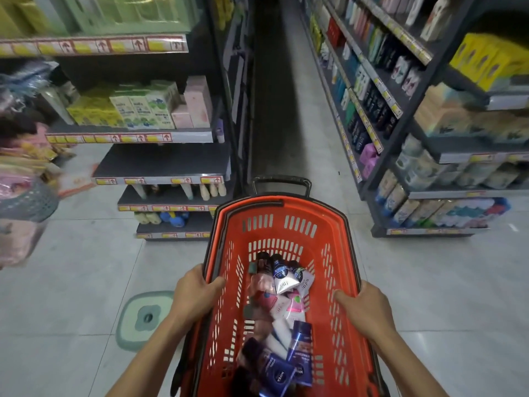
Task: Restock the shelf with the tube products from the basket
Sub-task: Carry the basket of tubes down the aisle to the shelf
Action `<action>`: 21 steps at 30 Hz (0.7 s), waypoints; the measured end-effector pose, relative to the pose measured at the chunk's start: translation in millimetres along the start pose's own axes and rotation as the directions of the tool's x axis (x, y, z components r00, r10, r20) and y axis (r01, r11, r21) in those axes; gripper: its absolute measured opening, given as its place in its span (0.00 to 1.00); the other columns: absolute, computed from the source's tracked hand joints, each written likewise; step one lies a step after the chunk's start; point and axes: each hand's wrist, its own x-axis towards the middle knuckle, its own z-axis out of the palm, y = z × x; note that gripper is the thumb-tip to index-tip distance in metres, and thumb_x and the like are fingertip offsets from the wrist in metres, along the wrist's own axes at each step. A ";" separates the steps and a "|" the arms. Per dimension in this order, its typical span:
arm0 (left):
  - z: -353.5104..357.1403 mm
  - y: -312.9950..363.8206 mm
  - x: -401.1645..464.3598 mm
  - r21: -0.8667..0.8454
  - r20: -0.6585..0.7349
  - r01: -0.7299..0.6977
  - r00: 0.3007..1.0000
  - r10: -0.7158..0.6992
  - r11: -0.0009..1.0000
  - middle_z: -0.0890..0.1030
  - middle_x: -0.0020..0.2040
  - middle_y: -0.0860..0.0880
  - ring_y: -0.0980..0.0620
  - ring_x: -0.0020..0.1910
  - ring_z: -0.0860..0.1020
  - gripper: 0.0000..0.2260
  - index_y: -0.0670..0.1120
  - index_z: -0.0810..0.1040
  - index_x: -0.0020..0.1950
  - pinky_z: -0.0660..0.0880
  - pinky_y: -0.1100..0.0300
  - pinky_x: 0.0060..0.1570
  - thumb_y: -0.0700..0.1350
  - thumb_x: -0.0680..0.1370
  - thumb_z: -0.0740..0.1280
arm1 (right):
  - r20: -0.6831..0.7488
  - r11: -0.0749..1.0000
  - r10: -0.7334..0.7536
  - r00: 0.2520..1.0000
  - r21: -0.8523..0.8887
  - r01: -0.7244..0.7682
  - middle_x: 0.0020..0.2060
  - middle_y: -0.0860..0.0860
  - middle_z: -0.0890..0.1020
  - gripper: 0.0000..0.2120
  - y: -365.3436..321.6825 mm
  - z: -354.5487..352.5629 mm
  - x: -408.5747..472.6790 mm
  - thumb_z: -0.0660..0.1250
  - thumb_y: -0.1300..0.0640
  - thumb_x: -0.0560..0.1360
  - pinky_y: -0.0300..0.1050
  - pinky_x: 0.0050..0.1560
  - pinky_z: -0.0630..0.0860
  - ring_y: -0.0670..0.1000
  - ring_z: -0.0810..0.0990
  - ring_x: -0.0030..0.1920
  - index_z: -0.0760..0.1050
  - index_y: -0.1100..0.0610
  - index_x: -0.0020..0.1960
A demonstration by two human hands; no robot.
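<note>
A red plastic basket (289,206) with a black handle is held in front of me over the tiled floor. My left hand (194,293) grips its left rim, thumb inside the basket. On the opposite rim my right hand (363,308) grips the same way. Inside lie several tube products (282,308): dark blue ones, white ones and pink ones, piled loosely along the bottom. Ahead to the right, an aisle shelf unit (369,81) holds rows of boxed and tube goods. An end shelf unit (160,164) stands ahead on the left, one of its boards bare.
A narrow dark aisle (274,110) runs straight ahead between the two shelf units. A green square mat (146,318) lies on the floor at my left. Soft goods and a grey basket (25,202) crowd the far left edge. More stocked shelves (469,156) stand at right.
</note>
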 end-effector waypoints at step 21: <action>-128.4 -3.9 183.2 -0.196 -0.161 0.135 0.973 -0.168 0.971 0.87 0.45 0.49 0.51 0.38 0.87 0.12 0.50 0.76 0.57 0.85 0.49 0.45 0.52 0.78 0.73 | 0.148 0.952 -0.164 0.975 -0.235 0.196 0.38 0.44 0.81 0.10 -249.5 112.6 151.2 0.72 0.46 0.75 0.39 0.33 0.74 0.45 0.82 0.36 0.75 0.50 0.49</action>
